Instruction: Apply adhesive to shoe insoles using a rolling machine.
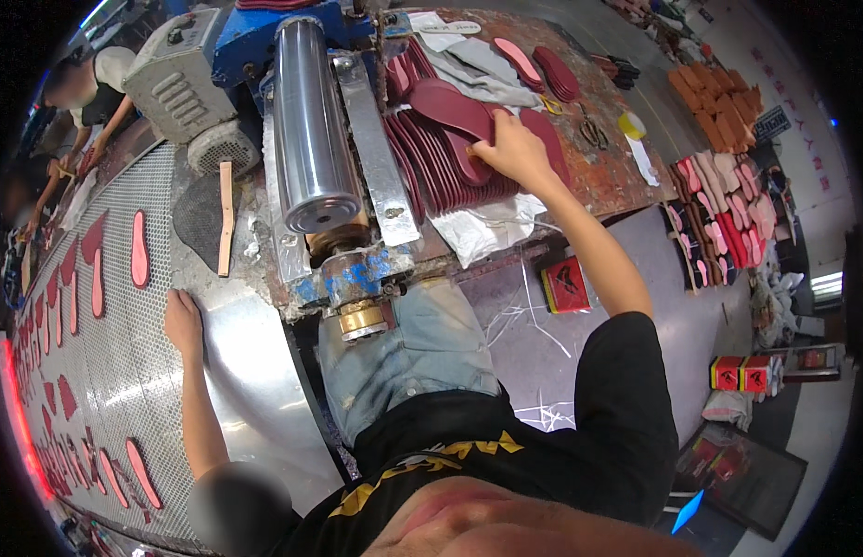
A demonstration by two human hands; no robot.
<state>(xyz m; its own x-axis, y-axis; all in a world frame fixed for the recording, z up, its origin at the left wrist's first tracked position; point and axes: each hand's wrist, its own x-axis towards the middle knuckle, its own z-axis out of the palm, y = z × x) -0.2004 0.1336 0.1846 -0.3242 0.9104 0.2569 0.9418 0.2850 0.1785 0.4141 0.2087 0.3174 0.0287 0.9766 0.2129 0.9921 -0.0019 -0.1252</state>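
My right hand (515,148) is closed around the edge of a maroon shoe insole (447,104), thumb on the near side. That insole lies tilted over a long row of stacked maroon insoles (441,186). Other maroon pieces show just right of my fingers. At left, my left hand (183,322) rests by the border between the perforated conveyor belt (125,357) and a smooth metal plate (241,371). Its fingers are mostly hidden, so their grip is unclear. On the belt nearby lies a pink-topped insole (140,249), with several more insoles in rows farther left.
A shiny steel roller (311,121) stands between my hands, beside a grey motor housing (174,79). Scissors (594,133) and yellow tape (630,126) lie on the worn table. A red box (565,286) sits on the floor. Another person (107,79) works at far left.
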